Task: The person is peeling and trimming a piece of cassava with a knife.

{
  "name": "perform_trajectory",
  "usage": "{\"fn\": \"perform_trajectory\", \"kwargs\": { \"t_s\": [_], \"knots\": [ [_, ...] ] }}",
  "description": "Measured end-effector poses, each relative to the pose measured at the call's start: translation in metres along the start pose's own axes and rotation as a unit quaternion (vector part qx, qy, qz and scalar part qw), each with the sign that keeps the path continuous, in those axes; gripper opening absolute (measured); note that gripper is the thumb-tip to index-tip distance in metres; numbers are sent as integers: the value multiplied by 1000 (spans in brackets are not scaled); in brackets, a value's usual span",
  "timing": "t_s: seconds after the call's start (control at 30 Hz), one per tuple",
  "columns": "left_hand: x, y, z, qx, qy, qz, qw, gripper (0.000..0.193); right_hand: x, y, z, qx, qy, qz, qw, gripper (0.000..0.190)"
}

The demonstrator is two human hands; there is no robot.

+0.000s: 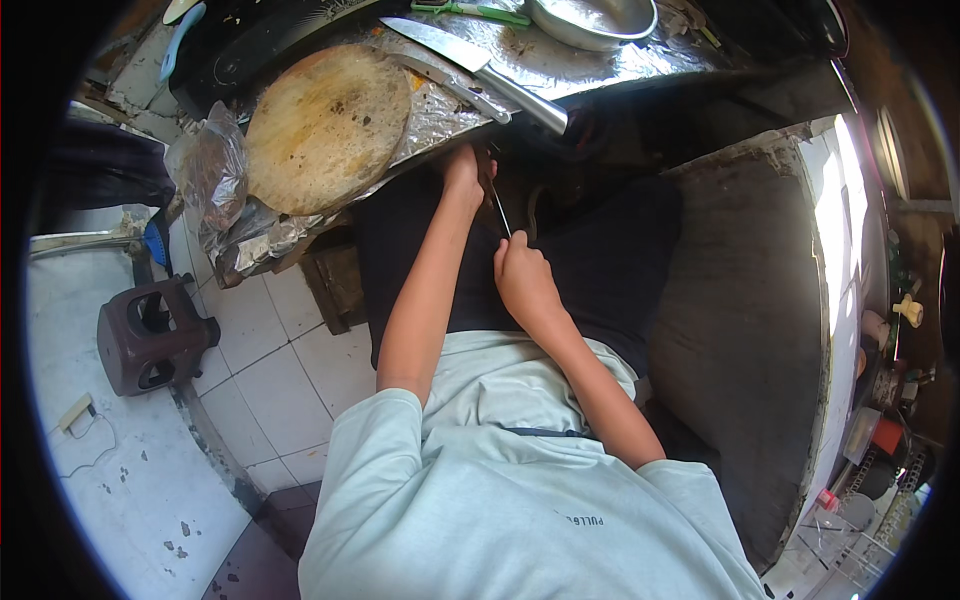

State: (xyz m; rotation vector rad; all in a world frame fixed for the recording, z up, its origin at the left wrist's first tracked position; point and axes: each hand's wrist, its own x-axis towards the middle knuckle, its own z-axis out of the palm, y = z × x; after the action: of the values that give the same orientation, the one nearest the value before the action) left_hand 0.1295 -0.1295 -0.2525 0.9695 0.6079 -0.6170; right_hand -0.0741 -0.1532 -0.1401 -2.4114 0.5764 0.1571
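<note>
Below the front edge of the counter, my left hand grips a dark brown piece, perhaps wood or a sharpening stone; its far end is lost in shadow. My right hand, nearer to my body, is closed around the end of a thin metal tool, perhaps a knife seen edge-on. Its shiny strip runs up to the dark piece, but whether they touch is unclear. Above my hands, a large chef's knife and a smaller knife lie by a round wooden chopping board, their handles towards me.
Foil covers the counter. On it are a metal bowl, a green-handled tool and a clear plastic bag. A brown plastic stool is at left on white tiles. A dark panel bounds my right side.
</note>
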Motion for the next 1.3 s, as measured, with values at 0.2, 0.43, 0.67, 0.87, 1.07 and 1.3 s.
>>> {"fn": "perform_trajectory", "kwargs": {
  "t_s": [0.2, 0.43, 0.67, 0.87, 1.07, 1.3],
  "knots": [
    [2, -2, -3, 16, -15, -4, 1000, 34, 18, 19, -10, 129, -93, 30, 987, 34],
    [2, -3, 2, 19, -42, -15, 999, 34, 18, 21, -22, 319, -195, 125, 919, 34],
    [8, 3, -5, 0, -18, -14, 1000, 33, -3, -5, -15, -24, -28, 4, 999, 28],
    [13, 2, -10, 21, -9, 6, 1000, 33, 2, -8, -9, -67, -13, 11, 998, 30],
    [-1, -2, 3, 15, -49, -9, 999, 31, 11, 23, -21, 389, -230, 161, 877, 38],
    [3, -7, 6, 18, -40, 4, 999, 31, -11, 8, -9, 14, -34, 33, 999, 32]
  ]
}}
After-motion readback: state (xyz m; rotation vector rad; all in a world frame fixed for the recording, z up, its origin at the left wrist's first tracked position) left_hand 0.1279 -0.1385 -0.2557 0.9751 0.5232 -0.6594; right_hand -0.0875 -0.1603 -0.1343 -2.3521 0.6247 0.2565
